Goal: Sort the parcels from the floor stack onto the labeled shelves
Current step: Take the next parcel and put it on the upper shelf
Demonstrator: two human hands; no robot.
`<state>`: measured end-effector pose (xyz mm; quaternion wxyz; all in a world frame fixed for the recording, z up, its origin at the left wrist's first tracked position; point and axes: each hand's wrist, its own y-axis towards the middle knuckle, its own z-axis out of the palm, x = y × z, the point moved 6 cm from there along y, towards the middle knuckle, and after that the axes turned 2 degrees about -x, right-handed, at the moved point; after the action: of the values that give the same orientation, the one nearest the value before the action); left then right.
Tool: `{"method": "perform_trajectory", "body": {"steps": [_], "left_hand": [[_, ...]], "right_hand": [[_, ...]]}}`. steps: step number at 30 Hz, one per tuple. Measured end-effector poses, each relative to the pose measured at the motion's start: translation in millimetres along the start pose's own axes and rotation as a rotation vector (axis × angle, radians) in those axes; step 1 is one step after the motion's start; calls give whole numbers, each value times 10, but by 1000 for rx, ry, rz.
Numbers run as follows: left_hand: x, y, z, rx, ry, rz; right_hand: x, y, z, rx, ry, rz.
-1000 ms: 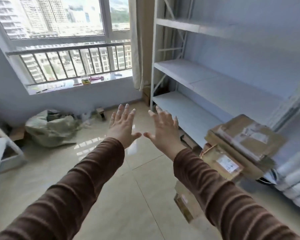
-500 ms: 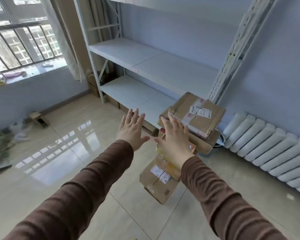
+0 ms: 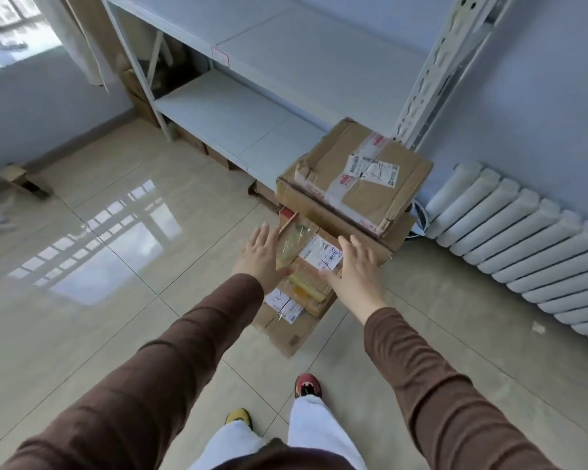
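A stack of cardboard parcels stands on the tiled floor by the shelf's right post. The big top box (image 3: 353,174) carries a white label and tape. In front of it sits a smaller taped parcel (image 3: 314,256) with a white label, on a low flat box (image 3: 286,320). My left hand (image 3: 262,257) hovers open at that small parcel's left side. My right hand (image 3: 357,266) is open at its right side. Neither hand grips anything. The white metal shelves (image 3: 238,120) rise behind the stack, with a small red-edged label on an edge.
A white radiator (image 3: 523,245) runs along the right wall. Flattened cardboard lies under the lowest shelf (image 3: 190,140). A small cardboard piece (image 3: 21,178) lies on the floor at far left. My feet (image 3: 306,385) stand just before the stack.
My view has swung from the window to the right and down onto the parcel stack. Both open hands have dropped to either side of the small front parcel.
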<state>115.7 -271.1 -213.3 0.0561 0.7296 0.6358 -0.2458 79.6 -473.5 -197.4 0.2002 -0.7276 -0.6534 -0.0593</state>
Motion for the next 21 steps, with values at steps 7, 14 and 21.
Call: {"method": "perform_trajectory", "body": {"steps": [7, 14, 21], "left_hand": [[107, 286, 520, -16, -213, -265], [416, 488, 878, -72, -461, -463], [528, 607, 1122, -95, -800, -560]], "right_hand": [[-399, 424, 268, 77, 34, -35], [-568, 645, 515, 155, 149, 44], [-605, 726, 662, 171, 248, 93]]}}
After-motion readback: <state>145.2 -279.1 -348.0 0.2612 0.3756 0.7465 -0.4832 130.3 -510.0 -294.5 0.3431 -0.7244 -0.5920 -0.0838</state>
